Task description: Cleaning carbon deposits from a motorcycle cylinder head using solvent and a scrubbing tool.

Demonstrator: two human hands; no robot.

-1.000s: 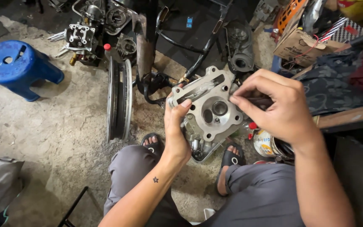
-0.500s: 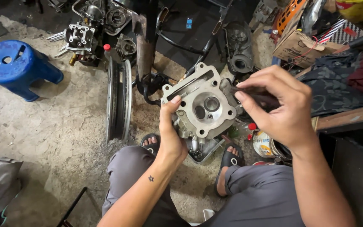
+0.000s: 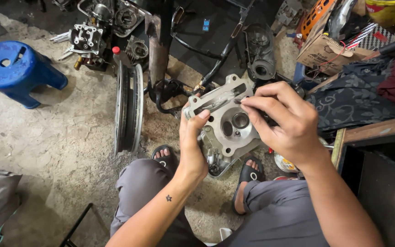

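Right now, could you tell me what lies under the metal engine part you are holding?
Below the engine part show sandalled feet and concrete floor; whatever lies directly beneath it stays hidden.

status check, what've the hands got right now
Left hand grips the grey cast-metal engine cylinder head from its left side. Right hand pinches at its top edge, grip closed. Nothing between hands and part.

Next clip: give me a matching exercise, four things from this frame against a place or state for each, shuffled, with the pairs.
Things:
1. metal cylinder head
2. blue stool
3. wheel rim
4. cardboard box

Places or states:
A. upright on the concrete floor
B. top right, among clutter
C. held by the left hand, right hand on its top edge
D. far left on the floor

Pairs: 1-C, 2-D, 3-A, 4-B
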